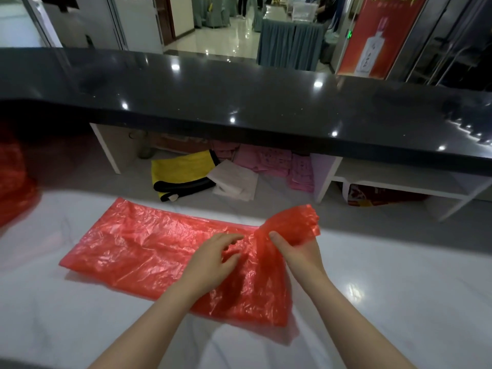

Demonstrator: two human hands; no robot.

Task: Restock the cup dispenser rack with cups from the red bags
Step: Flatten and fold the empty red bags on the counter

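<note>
Two bare hands at work on one flattened red bag point(138, 246), spread wide across the white table point(386, 288). Left hand point(213, 259) laid on the bag's middle, fingers relaxed and lightly bent, pressing the plastic down, nothing clasped in that grip. Right hand point(298, 251) with its grip pinched tight on the bag's right end, thumb on the near face, the corner lifted clear of the table and folded back toward the middle. No cups or dispenser rack within sight. Second mass of red plastic point(13, 179) bunched at the far left edge, well apart from the flat bag. Beyond the table, a long glossy black counter point(239, 102) crossing the whole view, blocking much of the space beneath. Under its overhang, on the pale floor: a yellow cloth with black trim point(181, 171), a stack of white sheets point(237, 179) just beside it, pink papers point(279, 161) heaped behind. White shelf unit point(394, 179) to the right, a red printed package point(372, 195) tucked under it. Farther back, a red poster showing a bottle point(378, 35) and a grey-skirted table point(287, 43).
</note>
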